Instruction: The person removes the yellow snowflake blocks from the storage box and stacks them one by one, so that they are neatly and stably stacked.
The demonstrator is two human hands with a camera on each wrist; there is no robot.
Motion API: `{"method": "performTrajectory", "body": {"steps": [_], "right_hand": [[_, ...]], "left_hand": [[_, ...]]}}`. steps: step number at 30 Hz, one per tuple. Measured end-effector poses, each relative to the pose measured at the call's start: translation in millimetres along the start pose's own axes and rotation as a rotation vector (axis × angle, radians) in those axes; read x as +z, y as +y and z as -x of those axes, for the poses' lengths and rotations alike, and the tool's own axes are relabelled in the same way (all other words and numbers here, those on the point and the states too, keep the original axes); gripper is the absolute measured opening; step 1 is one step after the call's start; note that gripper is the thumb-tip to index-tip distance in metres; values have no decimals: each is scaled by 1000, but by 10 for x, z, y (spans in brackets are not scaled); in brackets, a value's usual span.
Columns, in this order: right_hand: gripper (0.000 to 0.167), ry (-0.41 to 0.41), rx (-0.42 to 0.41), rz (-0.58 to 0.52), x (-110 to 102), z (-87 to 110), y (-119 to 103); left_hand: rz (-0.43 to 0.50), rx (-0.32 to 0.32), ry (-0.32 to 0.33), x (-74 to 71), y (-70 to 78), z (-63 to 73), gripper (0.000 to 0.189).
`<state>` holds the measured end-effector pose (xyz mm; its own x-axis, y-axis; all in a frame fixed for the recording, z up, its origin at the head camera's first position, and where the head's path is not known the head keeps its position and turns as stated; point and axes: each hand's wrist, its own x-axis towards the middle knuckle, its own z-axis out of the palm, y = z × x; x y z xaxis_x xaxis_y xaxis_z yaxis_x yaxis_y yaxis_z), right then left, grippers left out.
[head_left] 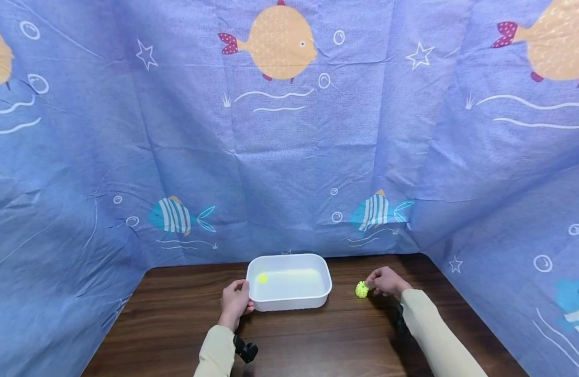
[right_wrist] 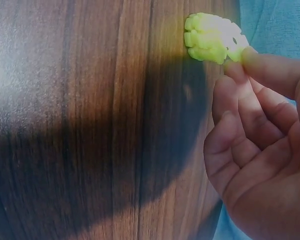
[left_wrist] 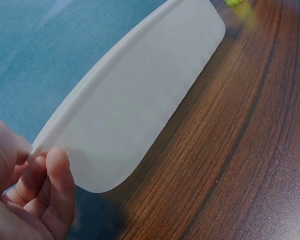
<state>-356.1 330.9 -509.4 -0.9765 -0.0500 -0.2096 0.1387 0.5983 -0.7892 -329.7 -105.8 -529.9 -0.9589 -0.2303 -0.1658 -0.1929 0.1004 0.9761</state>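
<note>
A white plastic basin (head_left: 291, 303) with rounded corners sits near the table's back edge. My left hand (head_left: 235, 301) pinches its left rim, and in the left wrist view the fingers (left_wrist: 60, 170) bend at the basin's corner. Inside the basin at the left lies a small bright yellow thing (head_left: 263, 278), too washed out to identify. To the right of the basin, my right hand (head_left: 386, 281) pinches a knobby yellow-green ball (head_left: 362, 289) between thumb and fingertips. The right wrist view shows the bumpy ball (right_wrist: 210, 37) up close; whether it touches the table cannot be told.
A dark wood-grain table (head_left: 176, 314) carries everything. Behind and at both sides hangs a blue fish-patterned cloth (head_left: 289, 173), close beyond the basin's back rim. A black wrist camera (head_left: 244, 348) is strapped on the left wrist.
</note>
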Motion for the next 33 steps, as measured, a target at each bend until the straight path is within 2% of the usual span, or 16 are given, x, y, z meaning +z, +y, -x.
{"method": "performTrajectory", "body": {"steps": [13, 21, 28, 33], "right_hand": [[13, 11, -17, 19, 1, 22, -4], [14, 28, -3, 46, 16, 12, 3], [17, -6, 0, 94, 46, 29, -5], [14, 2, 6, 89, 73, 32, -4]], "left_hand": [[-7, -10, -5, 8, -4, 1, 38], [-3, 6, -4, -1, 1, 13, 39], [7, 3, -10, 0, 4, 20, 39], [15, -1, -13, -2, 4, 16, 39]]}}
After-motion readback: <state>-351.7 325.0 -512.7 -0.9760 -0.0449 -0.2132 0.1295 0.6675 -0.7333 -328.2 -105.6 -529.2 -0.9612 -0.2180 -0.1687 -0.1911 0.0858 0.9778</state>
